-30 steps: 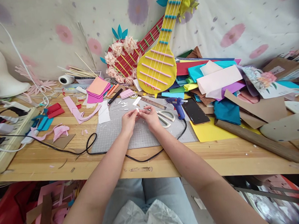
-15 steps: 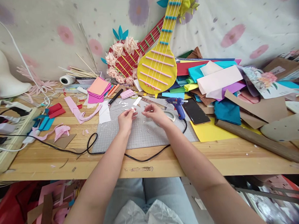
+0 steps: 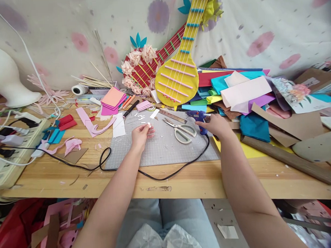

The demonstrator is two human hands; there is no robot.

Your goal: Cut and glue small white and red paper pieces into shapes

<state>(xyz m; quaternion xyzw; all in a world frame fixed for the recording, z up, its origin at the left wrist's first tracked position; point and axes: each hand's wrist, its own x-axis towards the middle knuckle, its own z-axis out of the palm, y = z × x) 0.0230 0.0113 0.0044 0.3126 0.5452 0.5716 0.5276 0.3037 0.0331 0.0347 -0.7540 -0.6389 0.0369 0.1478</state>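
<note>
My left hand [image 3: 142,135] hovers over the grey cutting mat [image 3: 161,149], pinching a small white paper piece [image 3: 149,125] between thumb and fingers. My right hand [image 3: 214,124] has reached to the mat's right edge and its fingers close around the handle of the blue glue gun [image 3: 197,117], which rests on the table. White-handled scissors [image 3: 182,130] lie on the mat between my hands. Several tiny white paper strips [image 3: 140,117] are scattered at the mat's far side, next to a ruler [image 3: 172,116].
The glue gun's black cord [image 3: 167,174] loops along the mat's near edge. A yellow paper guitar [image 3: 180,73] and a red one lean on the wall. Coloured paper piles [image 3: 243,92] fill the right; pink squares [image 3: 112,100] and a power strip [image 3: 16,143] lie left.
My right hand left the white piece and moved right to the glue gun, uncovering the scissors. My left hand kept the piece and stayed over the mat. The camera shifted slightly.
</note>
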